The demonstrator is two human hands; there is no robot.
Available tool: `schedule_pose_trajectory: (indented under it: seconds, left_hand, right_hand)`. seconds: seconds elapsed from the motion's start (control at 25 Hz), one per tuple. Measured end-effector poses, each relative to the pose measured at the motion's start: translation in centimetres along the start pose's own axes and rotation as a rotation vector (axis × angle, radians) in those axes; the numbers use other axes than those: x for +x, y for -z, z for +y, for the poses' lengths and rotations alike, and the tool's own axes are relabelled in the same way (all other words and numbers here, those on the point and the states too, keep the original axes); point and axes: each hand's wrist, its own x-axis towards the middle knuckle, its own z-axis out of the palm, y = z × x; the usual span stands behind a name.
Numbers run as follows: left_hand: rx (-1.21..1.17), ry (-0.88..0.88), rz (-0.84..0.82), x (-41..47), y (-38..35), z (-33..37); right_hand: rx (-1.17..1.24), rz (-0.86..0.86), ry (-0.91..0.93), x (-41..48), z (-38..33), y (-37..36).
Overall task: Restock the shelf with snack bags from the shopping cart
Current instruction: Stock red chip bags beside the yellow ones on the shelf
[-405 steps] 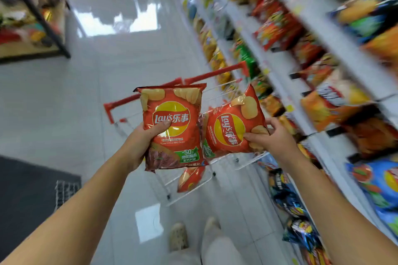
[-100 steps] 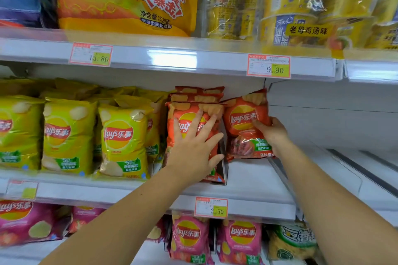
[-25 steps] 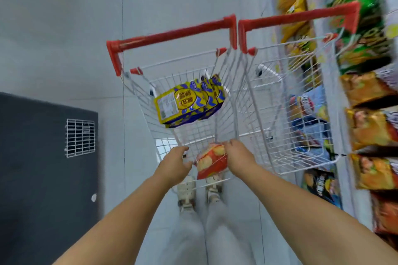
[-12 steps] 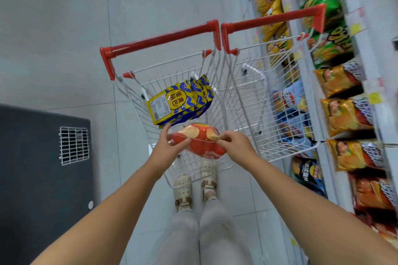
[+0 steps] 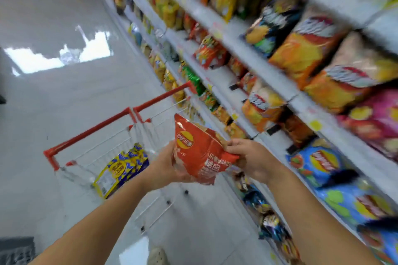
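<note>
Head view, heavy motion blur on the right side. I see both hands raised in front of the shelving, sharing one red snack bag (image 5: 198, 153). Left hand (image 5: 164, 166) cups the bag's lower left side from behind, fingers curled round it. Right hand (image 5: 251, 158) pinches the bag's right edge, thumb on top. The bag is held in the air, tilted, logo facing me, above and to the right of the shopping cart (image 5: 90, 131) and not touching it. The cart stands on the pale floor (image 5: 53, 103) just beside the shelf (image 5: 237, 41); yellow-and-blue packs (image 5: 120, 170) lie in its basket. Shelf rows are filled with orange, yellow, green and blue bags, labels too smeared to read. One shoe (image 5: 157, 256) shows at the bottom edge.
</note>
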Motion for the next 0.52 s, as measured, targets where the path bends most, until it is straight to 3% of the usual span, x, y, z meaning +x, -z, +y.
schedule_pose_trajectory:
  seconds: [0.24,0.4,0.52]
  left_hand:
    - [-0.052,-0.166,-0.258,0.6,-14.0,14.3]
    - [-0.201,-0.248,-0.255,-1.4,-26.6,19.9]
    - [-0.426,-0.191,-0.273,-2.2,-35.4,21.9]
  right_hand:
    - [0.304,0.219,0.244,-18.2,-3.2,11.6]
    - [0.456,0.375,0.446,-28.6,-1.7,19.1]
    - [0.407,0.391,0.425,-34.2,0.1,22.6]
